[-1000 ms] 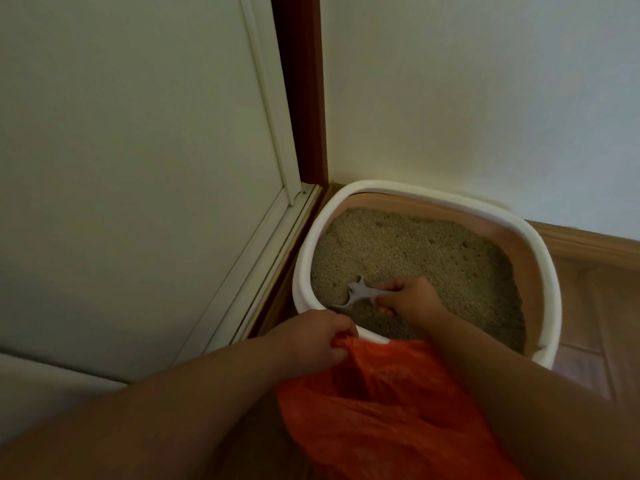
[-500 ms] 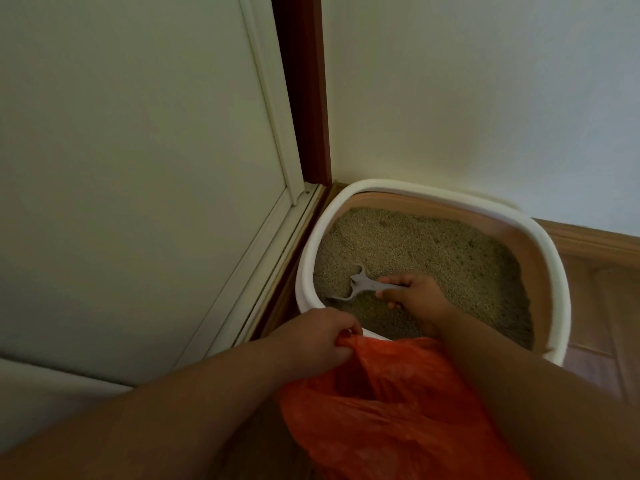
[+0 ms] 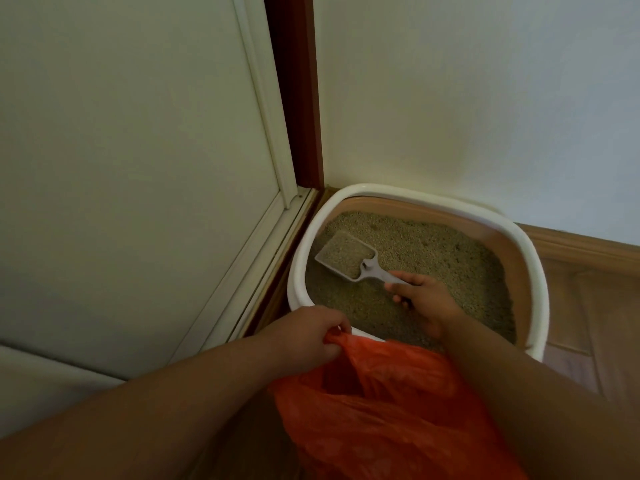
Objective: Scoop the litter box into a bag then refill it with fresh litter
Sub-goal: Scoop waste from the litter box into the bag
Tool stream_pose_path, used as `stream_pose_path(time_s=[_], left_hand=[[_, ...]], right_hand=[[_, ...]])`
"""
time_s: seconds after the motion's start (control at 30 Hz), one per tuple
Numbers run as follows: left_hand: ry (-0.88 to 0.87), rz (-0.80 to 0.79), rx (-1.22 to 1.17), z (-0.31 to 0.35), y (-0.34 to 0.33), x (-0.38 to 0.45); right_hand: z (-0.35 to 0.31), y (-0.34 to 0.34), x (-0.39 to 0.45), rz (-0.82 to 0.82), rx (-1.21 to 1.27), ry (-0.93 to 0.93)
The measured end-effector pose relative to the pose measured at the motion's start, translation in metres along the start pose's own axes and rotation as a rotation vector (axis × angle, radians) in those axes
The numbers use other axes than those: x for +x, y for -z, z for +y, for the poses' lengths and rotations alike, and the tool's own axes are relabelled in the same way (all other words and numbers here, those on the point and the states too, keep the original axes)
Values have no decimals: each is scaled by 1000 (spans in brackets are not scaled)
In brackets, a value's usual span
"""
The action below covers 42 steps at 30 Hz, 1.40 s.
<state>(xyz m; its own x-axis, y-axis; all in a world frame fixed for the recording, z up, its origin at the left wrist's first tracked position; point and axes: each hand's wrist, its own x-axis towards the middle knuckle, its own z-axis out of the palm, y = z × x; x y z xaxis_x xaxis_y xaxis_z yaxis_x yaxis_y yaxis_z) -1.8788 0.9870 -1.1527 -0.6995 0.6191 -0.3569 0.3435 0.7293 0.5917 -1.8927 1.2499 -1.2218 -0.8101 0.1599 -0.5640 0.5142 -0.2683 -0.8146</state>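
Observation:
A litter box (image 3: 535, 271) with a white rim and tan inner wall sits in the room's corner, filled with beige litter (image 3: 433, 251). My right hand (image 3: 426, 303) grips the handle of a grey scoop (image 3: 349, 259); its pan is lifted above the litter at the box's left side and holds litter. My left hand (image 3: 308, 336) pinches the edge of an orange plastic bag (image 3: 388, 407), holding its mouth open against the box's near rim.
A pale door (image 3: 138, 168) with a dark red frame post (image 3: 296, 91) stands left of the box. A white wall (image 3: 467, 98) backs it. Wooden floor and skirting (image 3: 588, 271) lie to the right.
The scoop was buried in the litter with only its handle showing; my right hand has raised it, and its loaded pan now shows above the surface. My left hand keeps holding the bag.

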Motion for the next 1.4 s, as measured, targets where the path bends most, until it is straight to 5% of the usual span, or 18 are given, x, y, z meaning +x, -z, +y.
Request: stream_pose_path(time_s=[0.5,0.87,1.07,1.4], left_hand=[[-52,-29,110,32,-9,12],[-41,-17,97,22,-4,11],[-27,-15,87,9,-3,11],[-32,11,23,4,0,10]], right_hand=[[-40,78,-51,144,-471,195],[-32,3,-21,98,-641,181],[-30,-37,9,81,-588,152],[-23,-30,33,-41,-72,-66]])
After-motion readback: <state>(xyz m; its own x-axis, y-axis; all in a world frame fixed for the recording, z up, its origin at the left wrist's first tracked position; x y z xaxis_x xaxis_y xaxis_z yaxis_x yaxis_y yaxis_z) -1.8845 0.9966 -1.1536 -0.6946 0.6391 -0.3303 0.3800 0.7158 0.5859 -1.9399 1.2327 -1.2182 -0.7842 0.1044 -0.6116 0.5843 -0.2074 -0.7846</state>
